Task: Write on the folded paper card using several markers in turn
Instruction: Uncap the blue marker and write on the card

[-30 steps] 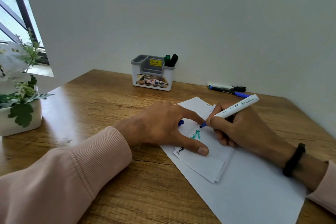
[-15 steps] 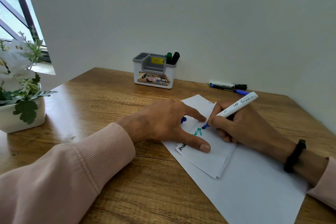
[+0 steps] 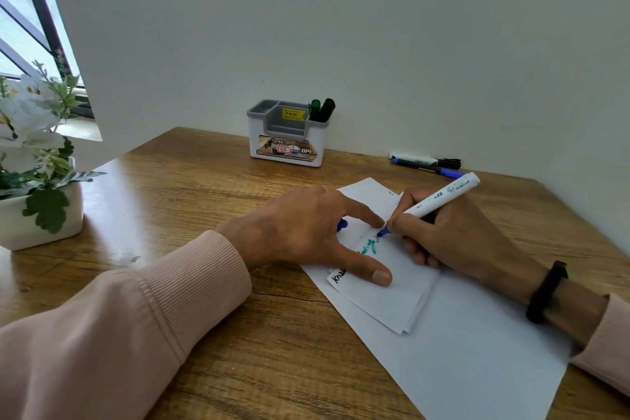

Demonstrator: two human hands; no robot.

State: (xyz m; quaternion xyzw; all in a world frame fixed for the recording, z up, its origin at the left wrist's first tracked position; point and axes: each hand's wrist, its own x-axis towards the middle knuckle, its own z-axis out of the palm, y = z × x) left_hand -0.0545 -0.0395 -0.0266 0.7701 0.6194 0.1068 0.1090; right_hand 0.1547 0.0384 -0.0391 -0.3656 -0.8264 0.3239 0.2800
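Now my right hand (image 3: 453, 235) pinches the white marker (image 3: 439, 203), its blue tip touching the folded card (image 3: 392, 290) beside green lettering. My left hand (image 3: 306, 232) presses the card flat, thumb and forefinger spread, on a white sheet (image 3: 477, 351) near the table's (image 3: 204, 317) right edge.

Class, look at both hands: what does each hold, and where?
The right hand grips the white marker low on its barrel. The left hand presses the folded card flat; whether it holds anything is unclear.
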